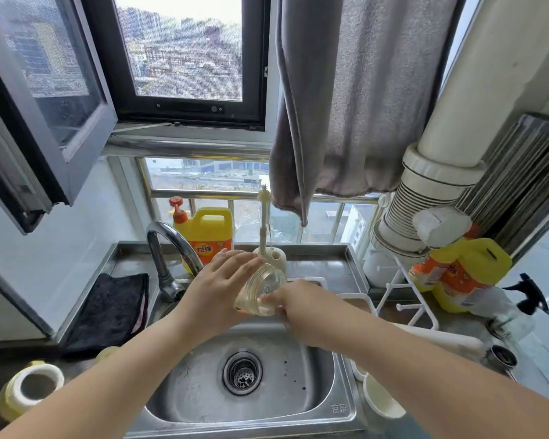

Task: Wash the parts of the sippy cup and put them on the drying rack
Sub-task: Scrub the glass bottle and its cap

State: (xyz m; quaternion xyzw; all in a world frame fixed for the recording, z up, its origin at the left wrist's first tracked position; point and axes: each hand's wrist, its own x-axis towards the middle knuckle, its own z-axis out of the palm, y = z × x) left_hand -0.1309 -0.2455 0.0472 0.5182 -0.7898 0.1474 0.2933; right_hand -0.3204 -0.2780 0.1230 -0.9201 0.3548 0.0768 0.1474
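- Hands are meeting over the sink (314, 403), with the clear cup (262, 291) between them, just above the basin and in front of the tap (171, 248).
- Left hand (219, 286) is grasping the cup from the left side, fingers lying across its upper wall and palm cupping it.
- Right hand (295, 301) is reaching in at the cup's near end; its fingertips are touching the cup, but how they are curling is too blurred to tell.
- Cup is lying tilted, its threaded mouth pointing away toward the back of the sink.
- White brush (263, 223) is standing upright in a small holder (274, 256) on the ledge just behind the sink, close behind the cup.
- Yellow soap jug (208, 232) is sitting behind the tap, at the back of the sink.
- Black cloth (111, 308) is lying on the counter left of the sink.
- Yellow and white cup part (29, 391) is resting on the counter well to the left of the sink, near the front edge.
- White drying rack (403, 299) is standing just right of the sink, with another yellow jug (463, 274) beyond it.
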